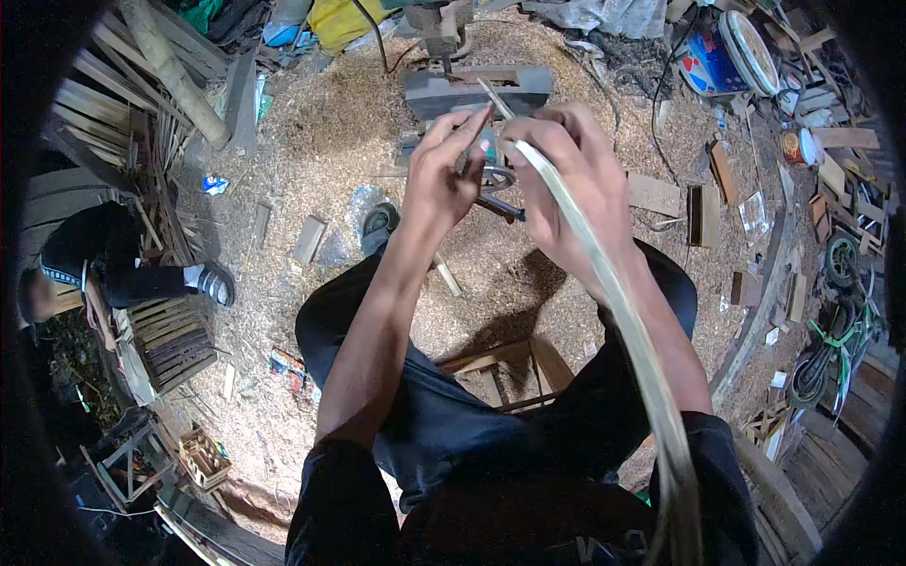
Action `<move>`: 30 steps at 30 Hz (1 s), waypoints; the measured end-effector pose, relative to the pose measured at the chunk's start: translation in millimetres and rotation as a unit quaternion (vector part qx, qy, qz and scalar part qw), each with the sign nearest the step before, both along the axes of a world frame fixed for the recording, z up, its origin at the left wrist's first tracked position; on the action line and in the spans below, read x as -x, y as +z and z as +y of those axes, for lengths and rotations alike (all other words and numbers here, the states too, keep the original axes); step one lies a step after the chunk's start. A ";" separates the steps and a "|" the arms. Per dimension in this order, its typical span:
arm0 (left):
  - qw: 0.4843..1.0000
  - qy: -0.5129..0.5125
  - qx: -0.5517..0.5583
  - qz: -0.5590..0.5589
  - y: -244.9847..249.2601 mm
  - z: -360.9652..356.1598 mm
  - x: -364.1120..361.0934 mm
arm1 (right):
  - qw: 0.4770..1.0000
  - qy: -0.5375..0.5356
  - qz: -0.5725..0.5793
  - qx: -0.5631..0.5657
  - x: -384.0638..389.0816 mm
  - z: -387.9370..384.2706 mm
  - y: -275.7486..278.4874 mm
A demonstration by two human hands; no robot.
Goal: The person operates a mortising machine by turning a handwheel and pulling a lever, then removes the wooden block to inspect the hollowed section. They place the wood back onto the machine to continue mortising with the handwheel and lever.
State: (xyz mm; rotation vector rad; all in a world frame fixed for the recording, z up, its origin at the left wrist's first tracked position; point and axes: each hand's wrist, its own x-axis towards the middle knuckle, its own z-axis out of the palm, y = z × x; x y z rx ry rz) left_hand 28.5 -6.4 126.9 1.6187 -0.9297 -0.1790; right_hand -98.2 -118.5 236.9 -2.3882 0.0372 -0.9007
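Observation:
A long, pale, thin wooden strip curves from above my lap, over my right forearm, up to a narrow tip near a grey block. My right hand is closed around the strip close to its far end. Beside that end is my left hand, its fingers stretched toward the strip; whether the fingertips touch it is hard to make out. Below and between the hands, a metal clamp-like part is partly hidden. Above the grey block stands a machine with a narrow vertical bit.
Shavings cover the floor. Wood offcuts lie at the right, near a cable and a paint bucket. At the left another person sits beside a slatted crate. A wooden frame is between my legs.

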 end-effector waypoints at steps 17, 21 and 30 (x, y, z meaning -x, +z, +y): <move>0.986 0.082 -0.118 -0.079 12.4 13.8 -0.4 | 0.998 -0.032 0.011 -0.059 -59.0 -32.1 -62.6; 0.992 0.054 -0.113 -0.031 24.5 16.5 -0.4 | 0.995 -0.079 0.059 -0.015 -62.0 -41.1 -53.0; 0.984 0.082 -0.136 -0.076 8.5 15.7 -7.0 | 0.993 -0.080 0.002 0.082 -63.3 -29.1 -66.2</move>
